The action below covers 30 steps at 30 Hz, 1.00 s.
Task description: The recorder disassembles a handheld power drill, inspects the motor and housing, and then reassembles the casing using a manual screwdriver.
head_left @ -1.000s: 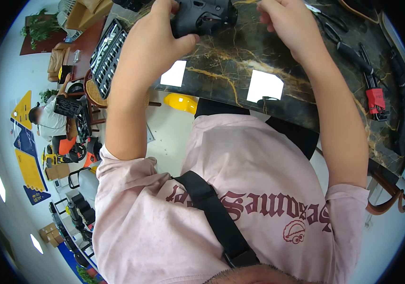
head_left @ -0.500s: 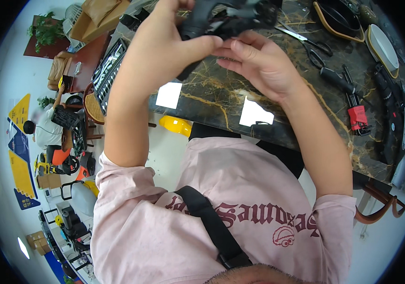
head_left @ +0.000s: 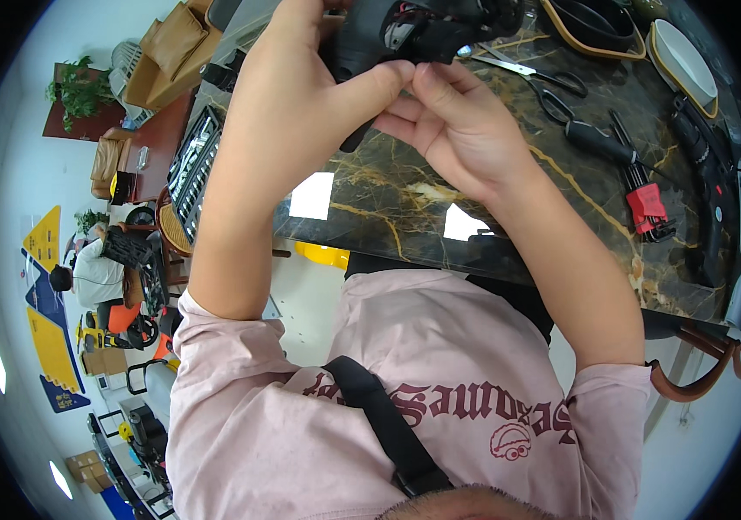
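Observation:
A black plastic device (head_left: 431, 30) with exposed inner parts is held over the dark marble table (head_left: 370, 199) at the top of the view. My left hand (head_left: 292, 121) is closed around its left side, thumb lying along the lower edge. My right hand (head_left: 457, 139) touches the underside, fingers curled and thumb tip beside my left thumb; whatever it pinches there is hidden. Just to the right lie scissors (head_left: 517, 68), a black-handled tool (head_left: 591, 139) and hex keys in a red holder (head_left: 645, 206).
An open socket case (head_left: 194, 173) is at the table's left. Dishes (head_left: 682, 65) and a long black tool (head_left: 699, 199) occupy the right. A wooden chair arm (head_left: 686, 381) is below. A co-worker (head_left: 93, 277) is among scooters at left, beside sofas (head_left: 167, 52).
My right hand has moved down and leftward to meet the device and my left thumb. The device is raised and turned slightly, and the view has shifted, showing more of the table's far right.

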Available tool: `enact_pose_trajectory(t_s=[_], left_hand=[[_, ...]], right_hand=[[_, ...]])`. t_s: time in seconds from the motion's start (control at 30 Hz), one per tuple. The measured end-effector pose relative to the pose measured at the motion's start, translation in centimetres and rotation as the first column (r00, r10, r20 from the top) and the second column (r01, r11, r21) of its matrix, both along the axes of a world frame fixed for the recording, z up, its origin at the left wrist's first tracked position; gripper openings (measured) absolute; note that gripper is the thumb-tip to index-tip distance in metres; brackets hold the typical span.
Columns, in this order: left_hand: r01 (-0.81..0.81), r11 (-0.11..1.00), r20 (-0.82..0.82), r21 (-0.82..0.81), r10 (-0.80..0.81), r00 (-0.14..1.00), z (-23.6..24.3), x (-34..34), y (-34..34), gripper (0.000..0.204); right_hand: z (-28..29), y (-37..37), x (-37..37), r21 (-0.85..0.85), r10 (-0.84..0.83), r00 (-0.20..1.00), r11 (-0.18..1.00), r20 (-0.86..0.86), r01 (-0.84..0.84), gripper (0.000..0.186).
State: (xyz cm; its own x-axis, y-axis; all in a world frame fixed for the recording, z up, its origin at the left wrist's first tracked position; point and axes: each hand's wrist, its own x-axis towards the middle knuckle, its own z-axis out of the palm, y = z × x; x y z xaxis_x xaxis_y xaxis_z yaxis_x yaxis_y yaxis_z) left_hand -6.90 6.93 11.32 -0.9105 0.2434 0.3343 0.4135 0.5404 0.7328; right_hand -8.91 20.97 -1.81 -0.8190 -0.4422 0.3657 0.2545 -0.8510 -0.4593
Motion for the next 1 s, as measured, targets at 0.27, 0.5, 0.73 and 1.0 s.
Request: enact_pose_trajectory(t_s=[0.27, 0.5, 0.73, 1.0], left_hand=[[-0.044, 0.999, -0.044, -0.024, 0.043, 0.998, -0.4, -0.4, 0.3, 0.045], [-0.111, 0.978, -0.039, -0.174, 0.106, 0.994, 0.8, 0.2, 1.2, 0.049], [-0.351, 0.889, -0.396, -0.295, 0.220, 0.892, 1.1, 1.7, 3.9, 0.061], [-0.154, 0.956, -0.190, -0.251, 0.107, 0.976, -0.6, -2.2, -1.5, 0.042]], right_hand=[[-0.5, -0.1, -0.5, -0.023, 0.037, 0.998, 0.999, -0.055, -0.039, 0.041], [-0.9, 0.0, -0.5, 0.003, 0.061, 0.994, 0.998, -0.086, -0.061, 0.038], [0.0, -0.3, 0.2, 0.078, 0.016, 1.000, 0.997, -0.027, -0.014, 0.044], [0.9, -0.3, 0.5, 0.085, -0.050, 0.999, 0.995, -0.005, 0.051, 0.046]])
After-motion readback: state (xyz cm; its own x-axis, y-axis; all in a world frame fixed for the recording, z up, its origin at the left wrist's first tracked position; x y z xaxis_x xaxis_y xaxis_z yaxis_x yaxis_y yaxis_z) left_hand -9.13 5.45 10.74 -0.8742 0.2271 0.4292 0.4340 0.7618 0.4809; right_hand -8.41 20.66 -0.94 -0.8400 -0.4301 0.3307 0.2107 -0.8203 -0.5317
